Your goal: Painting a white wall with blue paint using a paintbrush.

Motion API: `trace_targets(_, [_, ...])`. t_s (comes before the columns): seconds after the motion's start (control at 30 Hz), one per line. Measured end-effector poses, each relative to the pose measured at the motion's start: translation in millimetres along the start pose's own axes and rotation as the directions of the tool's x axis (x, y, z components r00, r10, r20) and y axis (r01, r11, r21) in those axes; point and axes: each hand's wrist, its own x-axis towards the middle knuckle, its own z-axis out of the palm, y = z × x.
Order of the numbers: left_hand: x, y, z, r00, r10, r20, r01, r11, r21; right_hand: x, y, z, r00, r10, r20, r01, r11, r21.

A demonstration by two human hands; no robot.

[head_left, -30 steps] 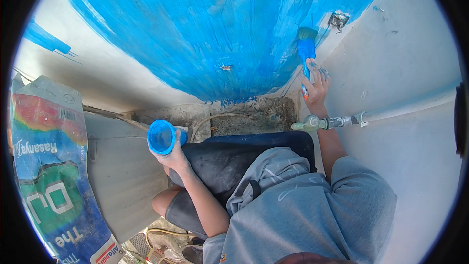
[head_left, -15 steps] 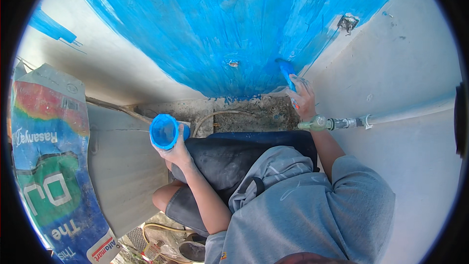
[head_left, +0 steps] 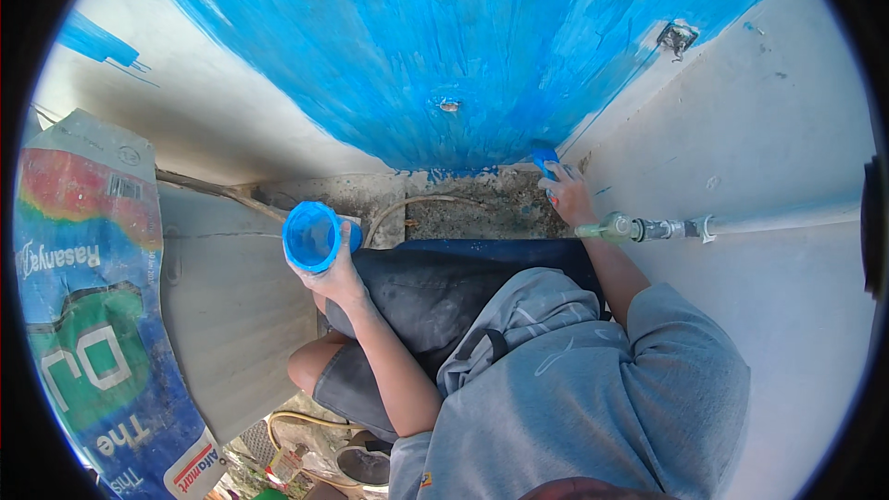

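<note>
My left hand (head_left: 335, 280) is wrapped round a blue paint cup (head_left: 315, 237), its mouth tilted up toward me. Blue smears coat the inside and rim of the cup. In my right hand (head_left: 570, 194) is a paintbrush (head_left: 545, 159) with blue on its head and handle. The brush head touches the lower right part of the wall (head_left: 398, 56), which is covered in streaky wet-looking blue paint. Bare white shows past the blue on the left side. My fingers hide much of the brush handle.
A pipe with a valve (head_left: 622, 228) juts from the white right-hand wall beside my right forearm. A printed banner (head_left: 88, 315) and a grey panel (head_left: 231, 315) stand at left. A hose (head_left: 407, 211) lies on the rough floor. A broken hole (head_left: 678, 37) marks the wall.
My right hand has drawn the brush down the wall, toward its bottom edge. The left hand still holds the cup in nearly the same place.
</note>
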Motion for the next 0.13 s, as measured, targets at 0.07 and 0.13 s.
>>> trace_targets(0.07, [4.1, -2.0, -0.1, 1.000, 0.013, -0.011, -0.013, 1.000, 0.002, 11.8, -0.6, -19.4, 0.949, -0.126, -0.290, 0.130, 0.992, -0.007])
trace_targets(0.13, [3.7, 1.4, 1.4, 1.000, 0.016, -0.001, -0.015, 0.997, 0.073, 26.9, -2.8, -60.7, 0.816, -0.273, -0.510, 0.268, 0.960, -0.085])
